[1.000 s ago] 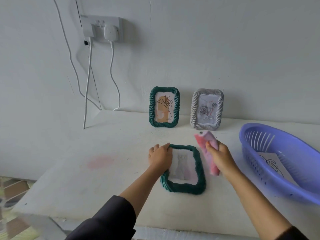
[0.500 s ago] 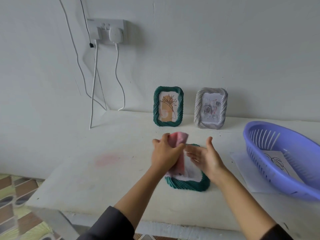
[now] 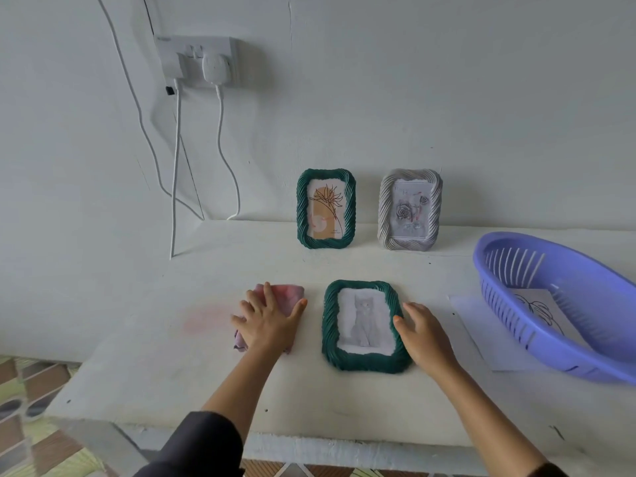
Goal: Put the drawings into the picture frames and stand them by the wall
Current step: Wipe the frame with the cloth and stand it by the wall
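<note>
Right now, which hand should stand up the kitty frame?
Probably the right hand: its grip touches the lying green frame. The left hand presses flat on the pink cloth.

No words or numbers can be read. The grey frame (image 3: 410, 211) by the far wall has tiny writing at the top of its rose drawing (image 3: 410, 211), too blurry to read.

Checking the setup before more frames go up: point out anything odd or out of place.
A faint pink stain marks the table, just left of the pink cloth under the left hand. A loose sheet lies partly under the purple basket. The standing frames look straight.
</note>
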Demonstrator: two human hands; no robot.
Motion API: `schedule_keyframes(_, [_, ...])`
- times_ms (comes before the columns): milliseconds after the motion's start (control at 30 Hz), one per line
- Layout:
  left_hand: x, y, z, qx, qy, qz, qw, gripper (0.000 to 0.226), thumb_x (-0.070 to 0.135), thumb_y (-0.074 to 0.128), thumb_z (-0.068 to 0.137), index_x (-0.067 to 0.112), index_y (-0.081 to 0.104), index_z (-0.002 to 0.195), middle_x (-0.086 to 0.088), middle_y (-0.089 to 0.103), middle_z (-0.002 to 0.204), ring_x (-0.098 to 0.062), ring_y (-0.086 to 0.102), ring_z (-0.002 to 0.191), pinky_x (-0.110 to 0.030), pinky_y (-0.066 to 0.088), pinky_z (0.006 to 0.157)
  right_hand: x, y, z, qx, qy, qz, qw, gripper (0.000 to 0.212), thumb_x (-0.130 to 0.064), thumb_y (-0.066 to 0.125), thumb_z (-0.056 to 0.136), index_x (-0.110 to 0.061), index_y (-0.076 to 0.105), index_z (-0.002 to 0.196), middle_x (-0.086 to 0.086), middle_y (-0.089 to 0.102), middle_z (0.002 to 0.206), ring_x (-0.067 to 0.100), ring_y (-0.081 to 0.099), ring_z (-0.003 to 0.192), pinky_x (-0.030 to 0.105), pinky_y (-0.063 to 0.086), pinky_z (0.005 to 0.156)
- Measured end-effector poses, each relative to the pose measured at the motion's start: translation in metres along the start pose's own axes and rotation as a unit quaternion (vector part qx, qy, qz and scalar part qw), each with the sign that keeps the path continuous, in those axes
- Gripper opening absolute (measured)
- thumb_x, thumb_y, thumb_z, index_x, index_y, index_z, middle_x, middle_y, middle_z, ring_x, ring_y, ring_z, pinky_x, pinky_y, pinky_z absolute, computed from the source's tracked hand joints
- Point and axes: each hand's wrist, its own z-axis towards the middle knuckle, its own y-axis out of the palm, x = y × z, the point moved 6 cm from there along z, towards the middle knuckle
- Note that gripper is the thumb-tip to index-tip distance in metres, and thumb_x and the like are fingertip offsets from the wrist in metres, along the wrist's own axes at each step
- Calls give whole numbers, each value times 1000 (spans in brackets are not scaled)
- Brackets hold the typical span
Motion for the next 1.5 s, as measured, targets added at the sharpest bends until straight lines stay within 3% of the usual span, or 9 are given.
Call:
schedule_keyframes(200, [28, -19, -18, 102, 64, -43, 992, 73, 59, 19, 93, 20, -2, 150, -10, -15, 158, -28, -14, 146, -46, -15, 115, 4, 6, -4, 6, -28, -55, 998, 46, -28, 38, 97, -6, 39, 137, 5, 38, 146, 18, 32, 135, 26, 25, 110])
schedule_keyframes(400, [75, 19, -62, 7, 120, -19, 993, 46, 38, 28, 98, 8, 39, 131, -12, 33, 141, -28, 29, 131, -37, 25, 110, 9, 13, -2, -12, -23, -110, 994, 56, -37, 31, 98, -7, 25, 145, 4, 22, 155, 18, 19, 143, 29, 16, 117])
schedule_keyframes(600, [71, 13, -56, -28, 72, -127, 989, 39, 33, 43, 95, 10, 49, 126, -7, 40, 134, -27, 37, 124, -34, 35, 106, 13, 14, 2, -7, -28, -76, 997, 53, -33, 36, 98, -7, 28, 144, 4, 26, 154, 19, 21, 143, 30, 16, 117])
schedule_keyframes(767, [61, 11, -55, -133, -14, -430, 893, 39, 12, 57, 89, 14, 47, 126, -6, 60, 100, -17, 58, 75, -30, 56, 73, 15, 13, 1, -6, -6, 37, 999, 45, -26, 50, 92, -6, 47, 133, 7, 45, 142, 24, 39, 132, 39, 33, 109])
schedule_keyframes(967, [49, -11, -45, -179, -54, -631, 753, 44, -3, 58, 85, 19, 45, 121, -6, 56, 93, -23, 60, 75, -34, 57, 61, -18, 13, -5, -40, 28, 338, 940, 44, -4, 61, 85, -14, 48, 126, 0, 59, 110, 17, 53, 104, 30, 42, 91])
schedule_keyframes(1067, [35, -28, -28, -156, -45, -649, 743, 43, -4, 55, 84, 17, 45, 120, -10, 57, 92, -24, 58, 74, -35, 55, 61, -42, 21, 11, -104, 72, 483, 867, 35, 3, 59, 84, -15, 50, 112, 8, 66, 91, 23, 61, 83, 32, 49, 69])
schedule_keyframes(1167, [21, -45, -5, -143, -23, -664, 733, 40, -5, 52, 84, 19, 45, 115, -14, 58, 78, -25, 55, 58, -31, 50, 50, -75, 36, 35, -212, 73, 494, 840, 17, -2, 62, 80, -9, 57, 93, 8, 54, 75, 19, 52, 67, 26, 43, 55])
schedule_keyframes(1333, [2, -70, 47, -134, 30, -670, 729, 37, -6, 49, 84, 25, 46, 103, -10, 60, 70, -23, 56, 53, -28, 49, 48, -133, 68, 86, -276, 74, 479, 830, 46, -14, 75, 57, 0, 61, 99, 15, 58, 83, 26, 58, 80, 31, 46, 73])
schedule_keyframes(1500, [-24, -103, 119, -110, 72, -657, 743, 37, -8, 46, 86, 24, 42, 106, -9, 60, 75, -22, 58, 60, -27, 49, 47, -195, 101, 148, -256, 63, 480, 837, 12, -1, 59, 81, -10, 53, 75, 5, 50, 68, 17, 52, 63, 24, 46, 58])
